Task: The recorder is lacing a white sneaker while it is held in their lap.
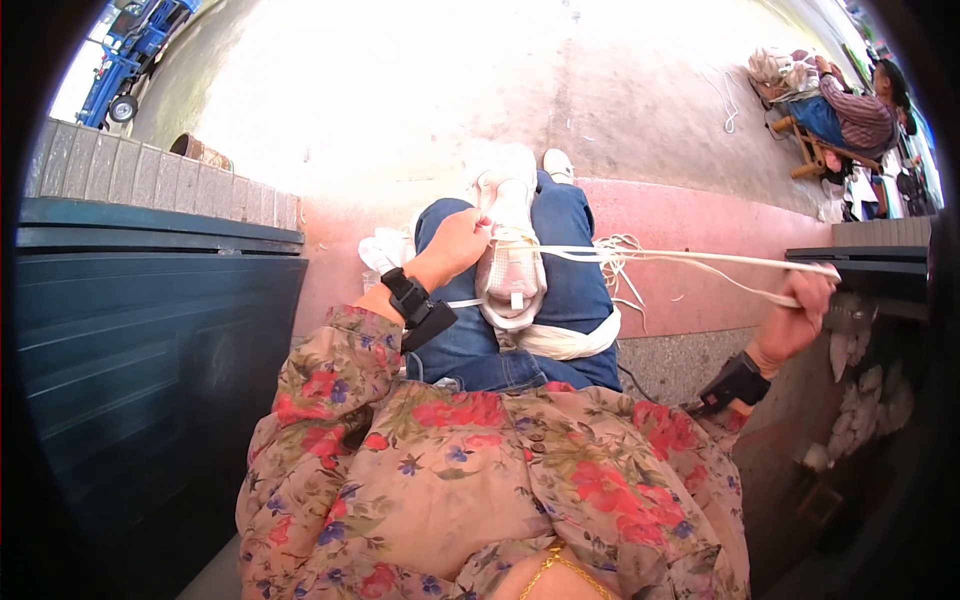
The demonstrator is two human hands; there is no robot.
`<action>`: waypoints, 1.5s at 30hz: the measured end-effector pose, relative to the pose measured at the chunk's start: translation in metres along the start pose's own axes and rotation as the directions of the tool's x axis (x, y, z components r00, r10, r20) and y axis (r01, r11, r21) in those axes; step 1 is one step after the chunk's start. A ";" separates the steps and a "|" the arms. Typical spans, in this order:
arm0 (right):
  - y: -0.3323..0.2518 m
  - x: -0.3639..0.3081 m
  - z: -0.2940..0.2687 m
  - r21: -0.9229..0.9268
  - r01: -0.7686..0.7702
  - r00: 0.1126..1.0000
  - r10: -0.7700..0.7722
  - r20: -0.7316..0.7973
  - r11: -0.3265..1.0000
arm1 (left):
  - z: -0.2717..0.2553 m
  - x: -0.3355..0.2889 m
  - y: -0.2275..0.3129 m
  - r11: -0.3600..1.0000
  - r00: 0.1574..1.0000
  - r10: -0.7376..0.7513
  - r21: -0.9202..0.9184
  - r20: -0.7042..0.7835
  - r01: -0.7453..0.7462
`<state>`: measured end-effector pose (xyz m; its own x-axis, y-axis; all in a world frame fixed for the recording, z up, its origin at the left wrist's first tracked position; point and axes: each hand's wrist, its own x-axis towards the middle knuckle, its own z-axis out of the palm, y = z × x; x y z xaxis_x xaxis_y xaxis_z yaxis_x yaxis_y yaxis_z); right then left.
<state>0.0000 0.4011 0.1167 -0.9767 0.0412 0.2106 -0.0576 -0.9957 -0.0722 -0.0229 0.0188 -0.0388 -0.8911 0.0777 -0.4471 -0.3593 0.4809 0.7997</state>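
A white and pale pink shoe (513, 275) rests between my thighs, its heel end nearer to me. My left hand (462, 243) is closed at the shoe's left side, its fingertips pinched by the lacing; what exactly they grip is too small to make out. White shoelace (680, 256) runs taut from the shoe to the right in two strands. Out at the far right, my right hand (800, 303) is closed on those strands, away from the shoe.
A tangle of loose white laces (622, 262) hangs by my right knee. White cloth (572, 340) lies over my right thigh. Dark metal doors (150, 370) stand at the left. Across the pavement at the far right, another person (860, 110) sits on a wooden chair.
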 end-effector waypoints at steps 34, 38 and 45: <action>0.093 -0.010 -0.078 -0.809 -0.588 0.797 0.159 -0.582 -0.017 | -0.074 -0.017 0.038 0.924 0.908 0.285 -0.342 0.309 -0.173; 0.146 -0.031 -0.138 -0.862 -0.328 0.844 0.290 -0.451 -0.386 | -0.165 -0.041 0.073 0.692 0.947 0.294 -0.655 -0.130 -0.304; 0.169 -0.059 -0.134 -0.703 0.154 0.879 0.421 -0.223 -0.694 | -0.239 -0.057 0.040 0.786 0.733 0.038 -0.433 -0.679 -0.441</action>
<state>0.0202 0.2417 -0.0389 -0.9292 -0.3643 -0.0623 -0.2559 0.7558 -0.6027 -0.0531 -0.1753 0.1148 -0.8550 -0.5180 -0.0257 -0.0096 -0.0338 0.9994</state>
